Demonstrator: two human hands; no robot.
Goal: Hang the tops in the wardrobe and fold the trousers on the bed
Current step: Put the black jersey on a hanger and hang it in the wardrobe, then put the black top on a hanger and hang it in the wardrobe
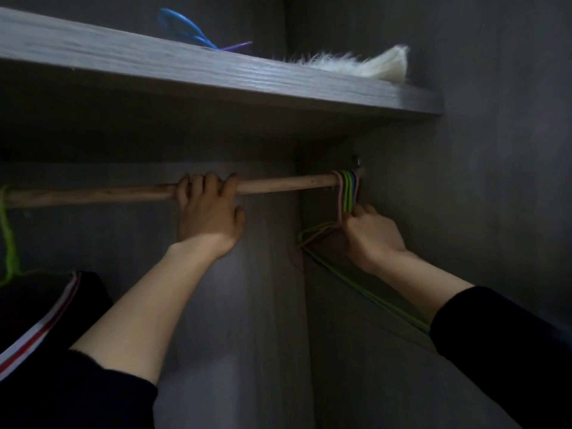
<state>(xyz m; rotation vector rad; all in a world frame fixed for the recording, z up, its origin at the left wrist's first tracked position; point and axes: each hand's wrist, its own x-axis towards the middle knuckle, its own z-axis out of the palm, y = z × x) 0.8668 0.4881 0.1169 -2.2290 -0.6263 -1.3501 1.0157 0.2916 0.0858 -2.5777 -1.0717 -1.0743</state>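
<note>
Head view is looking up into the grey wardrobe [247, 320], where a wide grey shelf [185, 66] is running across the top and a wooden rail [93, 193] is crossing below it. At the lower left a dark garment [46, 305] with a red and white striped band is hanging from a green hanger [7, 236] hooked on the rail's left end; it is cut off by the frame, so I cannot tell what kind of garment it is. My left hand [207, 218] is gripping the middle of the rail, its fingers [198, 181] curling over the top close together and the thumb lying free below. My right hand [371, 233] is clamping round the necks of a bunch of hangers [346, 190], pink, green and blue, hooked at the rail's right end against the side wall; its fingertips are hiding behind the wires, and the hangers' lower bars are vanishing behind my black sleeve [495, 351]. On the shelf a white furry thing [371, 65] is lying beside a blue hanger [182, 26] and a purple one [238, 46], both partly hidden by the shelf edge.
</note>
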